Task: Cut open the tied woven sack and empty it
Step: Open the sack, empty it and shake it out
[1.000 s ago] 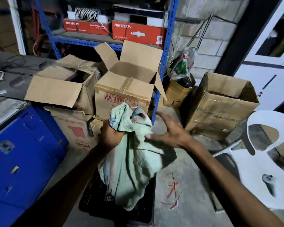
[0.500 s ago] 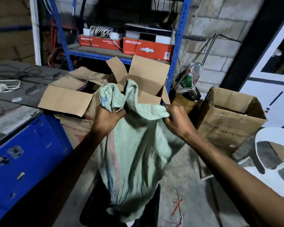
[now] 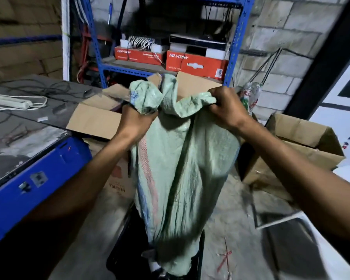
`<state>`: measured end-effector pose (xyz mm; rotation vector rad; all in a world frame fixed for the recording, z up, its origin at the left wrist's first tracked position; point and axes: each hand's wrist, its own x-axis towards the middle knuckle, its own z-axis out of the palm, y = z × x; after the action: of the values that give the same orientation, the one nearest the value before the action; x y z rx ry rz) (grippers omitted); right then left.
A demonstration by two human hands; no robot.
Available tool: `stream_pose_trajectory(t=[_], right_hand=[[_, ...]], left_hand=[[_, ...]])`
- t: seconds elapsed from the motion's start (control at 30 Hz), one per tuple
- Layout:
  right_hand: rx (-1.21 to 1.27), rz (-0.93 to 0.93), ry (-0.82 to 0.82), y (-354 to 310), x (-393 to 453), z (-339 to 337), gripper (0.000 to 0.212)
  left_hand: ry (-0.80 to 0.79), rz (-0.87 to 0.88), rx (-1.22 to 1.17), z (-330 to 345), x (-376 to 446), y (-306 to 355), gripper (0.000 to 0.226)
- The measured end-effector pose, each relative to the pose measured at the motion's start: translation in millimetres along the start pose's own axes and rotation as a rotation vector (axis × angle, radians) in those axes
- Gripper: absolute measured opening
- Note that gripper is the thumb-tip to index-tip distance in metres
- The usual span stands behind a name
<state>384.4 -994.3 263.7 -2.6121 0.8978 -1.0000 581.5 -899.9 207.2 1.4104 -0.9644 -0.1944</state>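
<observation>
Both hands up at chest height, holding a pale green woven sack [image 3: 182, 168] by its bunched upper end. Left hand [image 3: 136, 123] is fisted tight round a gathered wad of the fabric; a crumpled flap of sack sticks up just above its knuckles. Right hand [image 3: 227, 109] is clenched on the opposite edge, fingers [image 3: 212, 93] curled over a fold w/ the cloth pinched underneath. Between the two grips the fabric dips in a slack fold.

From the fingers down, the sack hangs long and limp, w/ a faded red stripe running down the side below the left fist. Its lower end is blurred and drops into a black crate [image 3: 198, 257] on the concrete floor, directly under the hands. Can't tell what's inside the crate.

Beyond the fingertips: open cardboard box [image 3: 192, 83], then a blue steel rack [image 3: 233, 47] w/ red HIKVISION cartons [image 3: 196, 62]. Out past the right wrist, another open cardboard carton [image 3: 303, 138]. Left of the left forearm, a blue cabinet [image 3: 28, 182] w/ a dark top. Red string scraps [image 3: 224, 257] on the floor below the right forearm.
</observation>
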Motion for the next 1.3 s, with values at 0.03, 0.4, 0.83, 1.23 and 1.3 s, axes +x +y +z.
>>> stream_pose_trajectory(t=[0.03,0.4,0.83,1.23,1.3], right_hand=[[0.020,0.017,0.033,2,1,-1,0.028],[-0.015,0.103,-0.049,-37,52,-25,0.020],[0.127,0.167,0.062,-70,81,-46,0.030],[0.660,0.153,-0.141,-65,60,-61,0.080],[0.655,0.097,-0.274,-55,38,-42,0.091]], left_hand=[[0.074,-0.013,-0.049,0,2,1,0.035],[0.021,0.095,-0.070,3,41,58,0.043],[0.014,-0.009,-0.051,-8,56,94,0.035],[-0.009,-0.092,-0.188,-12,67,124,0.020],[-0.056,-0.139,-0.357,-11,75,133,0.019]])
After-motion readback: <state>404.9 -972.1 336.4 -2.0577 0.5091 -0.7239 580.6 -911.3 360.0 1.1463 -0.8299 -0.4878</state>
